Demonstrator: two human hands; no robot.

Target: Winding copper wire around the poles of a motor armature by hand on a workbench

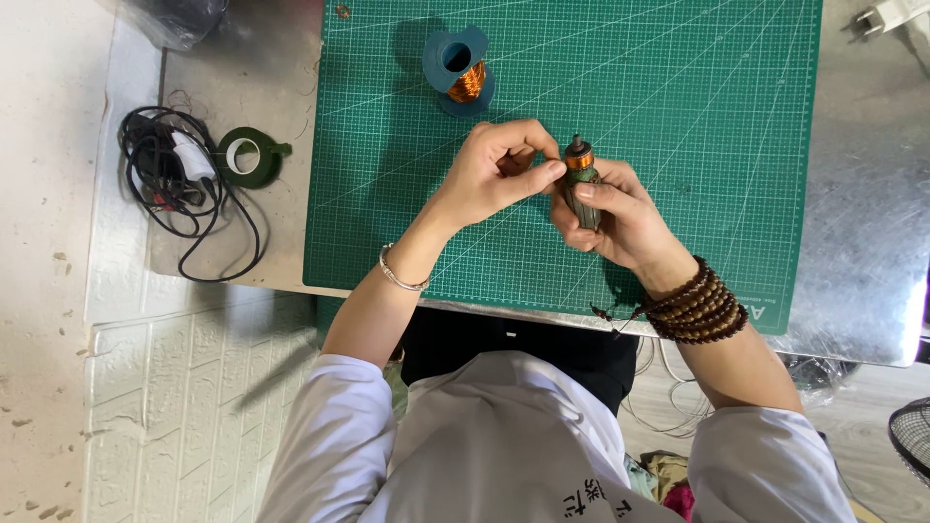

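One green cutting mat [678, 145] fills the upper middle of the frame. At center, your right hand [620, 218] wraps one motor armature [581, 189], upright; your left hand [494, 174] pinches at its copper end. One blue spool [458, 73] carries copper wire, upper center. One green tape roll [247, 155] lies at left beside one black cable bundle [170, 179].
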